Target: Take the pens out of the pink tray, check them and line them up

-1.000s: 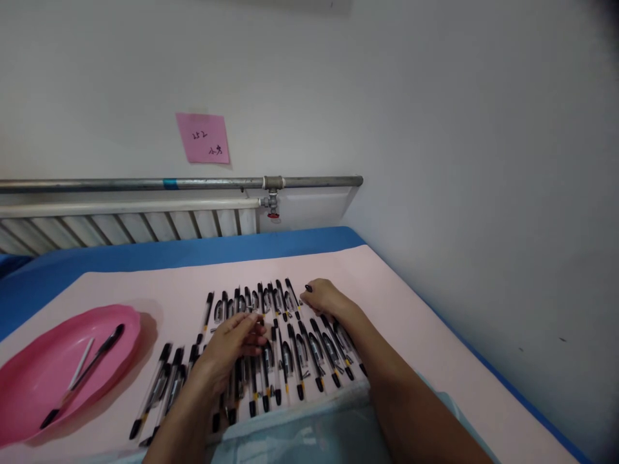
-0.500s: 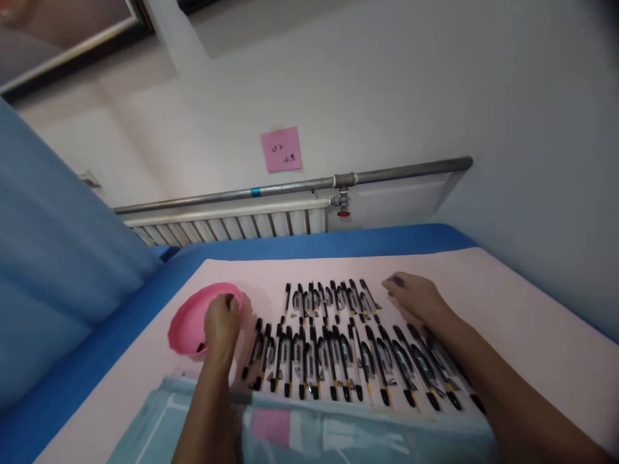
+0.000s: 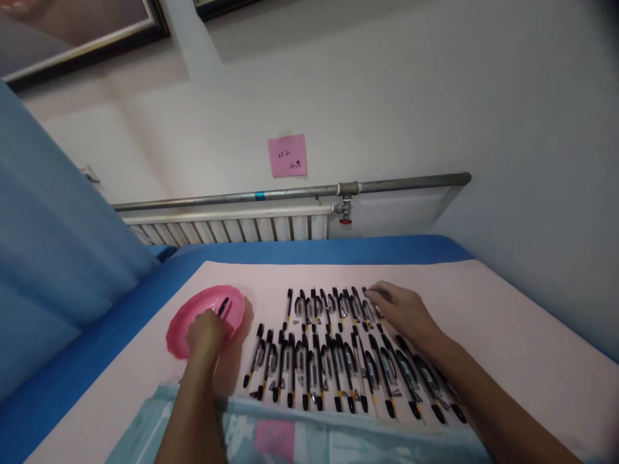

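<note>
My left hand (image 3: 207, 335) is over the pink dish (image 3: 178, 332) with its fingers closed. A small black pen piece (image 3: 223, 306), perhaps a cap, sticks up at its fingertips; its lower end is hidden. My right hand (image 3: 401, 309) reaches to the right end of the back row of pen parts (image 3: 329, 309), fingers curled together at the last pieces. What lies between those fingertips I cannot make out. Nearer to me runs a longer front row of pen parts (image 3: 333, 374): black-ended clear tubes, black caps and small metal tips. My right forearm covers its right end.
Pink sheeting (image 3: 507, 322) covers the blue-edged table (image 3: 309, 253). A light-blue patterned cloth (image 3: 358, 444) lies along the near edge. Beyond stand a radiator (image 3: 232, 230), a metal pipe (image 3: 411, 185) and the wall. A blue curtain (image 3: 62, 258) hangs at left.
My right hand has moved left to the end of the back row. My left hand has shifted left and lower over the dish, and the black piece now shows above its fingers.
</note>
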Demonstrator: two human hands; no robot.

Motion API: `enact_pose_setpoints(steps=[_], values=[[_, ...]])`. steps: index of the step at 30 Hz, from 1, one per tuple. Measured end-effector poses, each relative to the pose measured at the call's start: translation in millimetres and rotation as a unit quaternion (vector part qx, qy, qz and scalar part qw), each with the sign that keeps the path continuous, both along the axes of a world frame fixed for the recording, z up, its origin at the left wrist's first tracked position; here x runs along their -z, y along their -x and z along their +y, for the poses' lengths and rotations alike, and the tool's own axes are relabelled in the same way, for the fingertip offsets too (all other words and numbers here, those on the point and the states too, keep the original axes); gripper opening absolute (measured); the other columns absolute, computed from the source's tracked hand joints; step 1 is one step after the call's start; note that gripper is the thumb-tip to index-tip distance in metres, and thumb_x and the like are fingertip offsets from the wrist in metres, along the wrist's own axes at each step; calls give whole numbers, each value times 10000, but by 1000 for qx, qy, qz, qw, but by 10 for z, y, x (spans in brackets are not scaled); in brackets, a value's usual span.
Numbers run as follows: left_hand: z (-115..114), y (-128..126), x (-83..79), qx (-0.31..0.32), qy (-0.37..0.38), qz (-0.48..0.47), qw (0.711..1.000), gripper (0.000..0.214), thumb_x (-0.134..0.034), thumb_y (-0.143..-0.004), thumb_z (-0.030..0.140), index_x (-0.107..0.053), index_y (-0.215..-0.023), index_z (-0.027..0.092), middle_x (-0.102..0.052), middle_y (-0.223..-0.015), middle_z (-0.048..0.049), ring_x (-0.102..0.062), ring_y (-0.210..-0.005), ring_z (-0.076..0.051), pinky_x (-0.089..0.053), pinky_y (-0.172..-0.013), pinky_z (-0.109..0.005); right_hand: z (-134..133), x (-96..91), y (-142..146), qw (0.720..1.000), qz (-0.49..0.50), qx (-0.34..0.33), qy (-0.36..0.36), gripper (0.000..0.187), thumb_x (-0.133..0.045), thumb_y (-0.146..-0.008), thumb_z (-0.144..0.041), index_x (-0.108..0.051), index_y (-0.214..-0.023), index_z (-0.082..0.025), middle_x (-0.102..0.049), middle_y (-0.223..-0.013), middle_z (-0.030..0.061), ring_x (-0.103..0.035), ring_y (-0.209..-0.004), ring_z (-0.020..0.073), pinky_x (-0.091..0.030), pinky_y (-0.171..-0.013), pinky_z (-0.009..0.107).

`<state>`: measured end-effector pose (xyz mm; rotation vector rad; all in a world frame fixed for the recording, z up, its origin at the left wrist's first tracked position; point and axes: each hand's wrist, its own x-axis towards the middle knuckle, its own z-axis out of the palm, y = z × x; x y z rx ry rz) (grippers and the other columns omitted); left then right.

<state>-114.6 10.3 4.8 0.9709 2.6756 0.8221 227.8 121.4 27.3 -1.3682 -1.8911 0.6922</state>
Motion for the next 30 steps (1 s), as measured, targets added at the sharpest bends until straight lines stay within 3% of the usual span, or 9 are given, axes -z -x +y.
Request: enact_pose_setpoints(steps=[3, 5, 7, 10, 13, 17, 20, 26, 30], values=[[14, -242, -115, 2, -67, -7, 998, 287, -407, -752, 294, -557, -903, 102, -604, -891, -215, -559, -865, -326, -393, -675, -397, -144, -117, 98, 998, 50, -38, -6, 178, -497, -695, -327, -603, -668, -187, -607, -641, 5, -534, -629, 136, -390, -610, 237], [26, -565, -168, 47, -136, -66, 987, 282, -380, -784, 354, -534, -928, 166, -612, -812, -90, -572, -701, -192, -400, -581, -277, -255, -192, 148, 992, 107, -63, 12, 175, -516, -694, -334, -590, -651, -181, -564, -601, -7, -501, -591, 118, -378, -565, 226], [23, -956, -192, 142, -230, -282, 920, 263, -478, -734, 405, -526, -850, 174, -558, -685, -16, -476, -501, -101, -315, -436, -204, -356, -235, 169, 973, 193, -85, 89, 182, -534, -695, -350, -566, -667, -173, -503, -565, -27, -418, -477, 77, -323, -446, 203], [-14, -1478, -194, 235, -231, -478, 814, 276, -566, -680, 426, -500, -761, 170, -491, -621, 35, -352, -418, -38, -205, -367, -158, -432, -203, 118, 901, 346, -98, 240, 227, -558, -690, -384, -520, -777, -177, -482, -598, -40, -293, -380, 32, -186, -338, 171], [-31, -1796, -196, 249, -209, -522, 788, 278, -589, -661, 411, -495, -757, 168, -481, -613, 46, -334, -414, -27, -190, -352, -140, -382, -56, -54, 856, 410, -69, 306, 260, -556, -700, -407, -506, -800, -173, -490, -615, -23, -322, -391, 29, -155, -325, 145], [16, -2039, -207, 254, -204, -538, 777, 281, -593, -646, 404, -490, -756, 167, -481, -597, 47, -343, -410, -31, -185, -336, -136, -185, 210, -375, 895, 371, 75, 234, 196, -542, -707, -316, -542, -837, -169, -539, -664, 16, -431, -455, 55, -263, -346, 149], [48, -2152, -160, 260, -189, -537, 780, 290, -593, -641, 418, -480, -731, 167, -485, -579, 47, -350, -407, -36, -199, -334, -138, -39, 379, -550, 930, 283, 145, 185, 304, -508, -698, -225, -541, -998, -193, -574, -748, 26, -464, -473, 61, -326, -383, 162], [70, -2098, 67, 225, -180, -525, 801, 311, -594, -637, 440, -493, -755, 171, -479, -565, 56, -349, -406, -36, -211, -343, -139, 169, 587, -541, 960, 185, 155, 141, 362, -469, -698, -147, -552, -1046, -203, -622, -899, 50, -588, -707, 128, -458, -609, 245], [73, -2017, 120, 225, -168, -516, 809, 314, -587, -638, 458, -476, -699, 171, -447, -529, 66, -333, -397, -35, -219, -349, -145, 305, 663, -442, 988, 19, 141, 63, 336, -506, -720, -185, -573, -1048, -218, -644, -944, 46, -582, -892, 162, -420, -806, 278]])
